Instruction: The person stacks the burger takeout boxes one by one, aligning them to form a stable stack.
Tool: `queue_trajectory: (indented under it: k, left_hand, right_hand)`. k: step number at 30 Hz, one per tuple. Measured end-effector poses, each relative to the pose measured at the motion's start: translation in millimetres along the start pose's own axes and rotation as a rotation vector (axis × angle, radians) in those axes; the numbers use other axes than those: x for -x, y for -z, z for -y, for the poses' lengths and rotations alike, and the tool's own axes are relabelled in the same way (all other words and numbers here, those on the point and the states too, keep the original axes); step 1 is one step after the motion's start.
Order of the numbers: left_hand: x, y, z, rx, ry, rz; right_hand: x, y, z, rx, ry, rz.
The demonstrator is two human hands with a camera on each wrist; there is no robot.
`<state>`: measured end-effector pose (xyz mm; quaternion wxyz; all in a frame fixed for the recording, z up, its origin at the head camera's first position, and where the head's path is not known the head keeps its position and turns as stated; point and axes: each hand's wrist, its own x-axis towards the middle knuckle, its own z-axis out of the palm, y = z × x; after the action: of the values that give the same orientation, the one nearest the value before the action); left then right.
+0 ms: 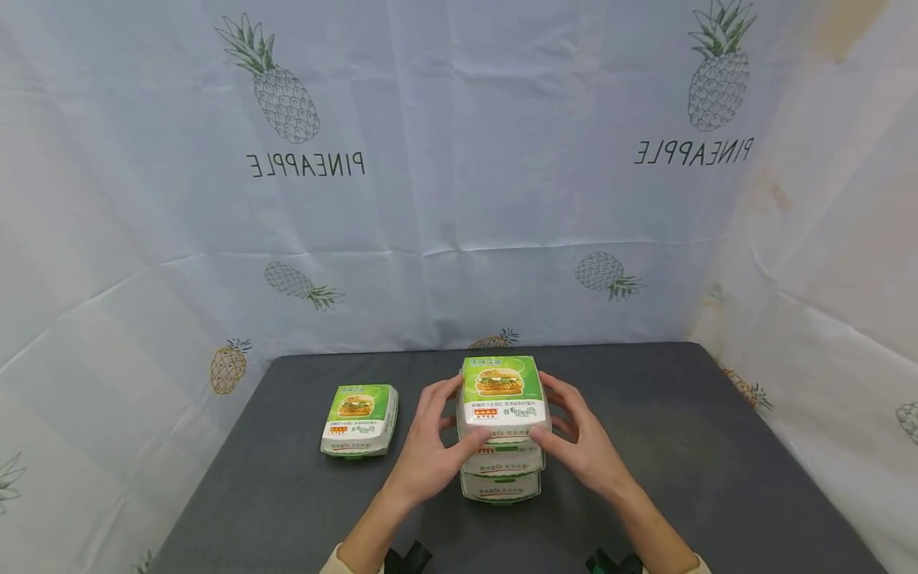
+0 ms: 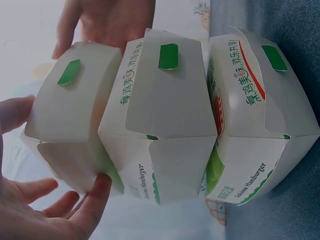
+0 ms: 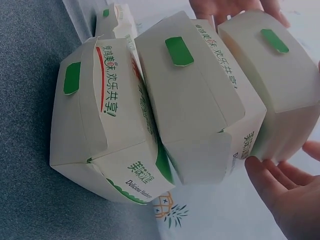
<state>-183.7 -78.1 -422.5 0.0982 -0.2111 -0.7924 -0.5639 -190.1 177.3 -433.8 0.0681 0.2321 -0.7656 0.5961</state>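
Observation:
Three white and green burger boxes stand in a stack in front of me. My left hand and right hand grip the top burger box from its two sides, thumbs at the front edge. Below it are the middle burger box and the bottom burger box, which rests on the table. In the left wrist view, the top box sits slightly askew over the middle box. The right wrist view shows my right fingers along the side of the top box.
To the left of the stack, another burger box lies on the dark grey table. A white cloth with pineapple prints hangs behind the table and along both sides.

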Motion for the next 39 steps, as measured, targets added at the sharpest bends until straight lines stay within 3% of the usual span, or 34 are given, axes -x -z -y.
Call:
queue_trajectory:
  k: [26,39]
  left_hand:
    - [0.8,1.7,2.3,-0.012,0.001,0.016]
    - [4.1,25.2,-0.3,-0.062,-0.009,0.007]
  right_hand:
    - [0,2,-1,0.025,0.001,0.006]
    - [-1,3,0,0.023,0.003,0.016]
